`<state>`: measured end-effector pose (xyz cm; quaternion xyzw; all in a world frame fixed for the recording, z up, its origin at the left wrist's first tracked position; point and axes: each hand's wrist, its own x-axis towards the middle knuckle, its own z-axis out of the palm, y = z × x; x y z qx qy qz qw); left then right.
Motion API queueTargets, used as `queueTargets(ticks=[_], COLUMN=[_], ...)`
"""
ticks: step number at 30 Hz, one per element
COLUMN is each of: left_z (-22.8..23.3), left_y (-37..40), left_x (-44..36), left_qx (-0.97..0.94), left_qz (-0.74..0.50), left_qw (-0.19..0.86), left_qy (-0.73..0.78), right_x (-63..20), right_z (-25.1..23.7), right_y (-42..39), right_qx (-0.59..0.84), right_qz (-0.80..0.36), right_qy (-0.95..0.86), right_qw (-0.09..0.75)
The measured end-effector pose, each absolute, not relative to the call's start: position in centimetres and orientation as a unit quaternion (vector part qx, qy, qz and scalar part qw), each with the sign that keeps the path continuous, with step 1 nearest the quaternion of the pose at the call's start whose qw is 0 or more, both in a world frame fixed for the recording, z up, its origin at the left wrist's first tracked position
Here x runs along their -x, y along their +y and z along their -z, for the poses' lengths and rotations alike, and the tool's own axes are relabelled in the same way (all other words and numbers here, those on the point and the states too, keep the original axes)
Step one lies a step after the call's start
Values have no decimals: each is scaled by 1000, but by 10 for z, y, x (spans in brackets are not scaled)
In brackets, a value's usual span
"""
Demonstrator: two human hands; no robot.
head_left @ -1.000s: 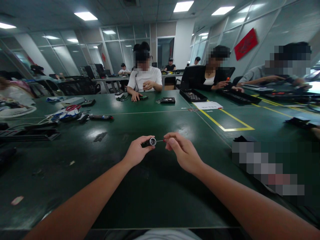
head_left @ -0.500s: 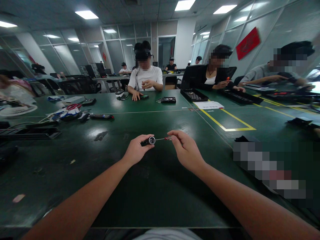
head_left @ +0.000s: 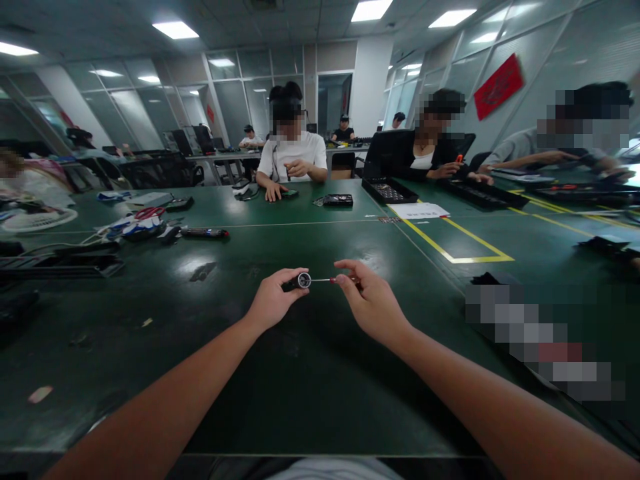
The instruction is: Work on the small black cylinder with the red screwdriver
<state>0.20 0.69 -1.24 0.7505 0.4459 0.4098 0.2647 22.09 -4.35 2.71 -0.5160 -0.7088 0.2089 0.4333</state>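
Observation:
Between the thumb and fingers of my left hand (head_left: 274, 298) is a small black cylinder (head_left: 303, 281) with a silvery ring at its end, which faces me. My right hand (head_left: 369, 297) is closed on a thin screwdriver (head_left: 323, 280) with a red handle, mostly hidden by the fingers. Its metal shaft points left and its tip meets the right side of the cylinder's ringed end. Whether the tip sits in a screw is too small to tell. Both hands are above the green table (head_left: 320, 393).
At the left lie a black tray (head_left: 65, 262), a dark pen-like tool (head_left: 205, 233) and red-handled scissors (head_left: 150, 213) among cables. Across the table a person in a white shirt (head_left: 313, 150) works near a black box (head_left: 339, 200). Yellow tape (head_left: 480, 259) marks the right side.
My right thumb and fingers have shifted slightly along the screwdriver's handle, covering more of it. The left hand and the black cylinder stay in place.

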Motion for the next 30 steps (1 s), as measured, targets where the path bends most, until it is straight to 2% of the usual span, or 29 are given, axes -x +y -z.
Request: queueTargets(ticks=[30], left_z=[11], left_y=[7], left_x=[-1], left_qx=[-760], left_qz=[-409], left_qw=[246], left_qy=[441], right_x=[-222], right_z=[-26], right_y=[-41], right_qx=[506], right_qz=[-217], right_qy=[-706], right_qw=[446])
